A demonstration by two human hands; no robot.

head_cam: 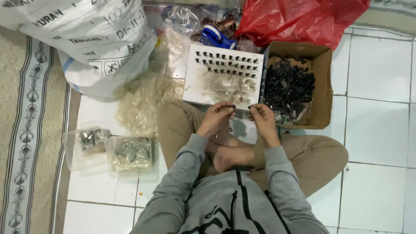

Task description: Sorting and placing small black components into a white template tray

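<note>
Head view: person sat cross-legged on white tile floor point(377, 86). Left hand point(218, 115) was pinched on a small black part point(232, 106) at fingertips; right hand point(261, 116) pinched another small dark piece point(251, 108), too tiny to id. Both hands were held close together just in front of white board point(223, 76), which carried rows of small black parts standing along its far edge. Cardboard box point(323, 86) full of black parts sat just right of board. Two clear tubs point(110, 151) w/ metal bits sat to the left, near a patterned rug point(30, 130). Red plastic bag point(299, 17) and white sack point(86, 39) lay beyond.

Handling, prob.: parts light, stiff, small, easy to drop; fingertip pinch across the body seems best grip.
</note>
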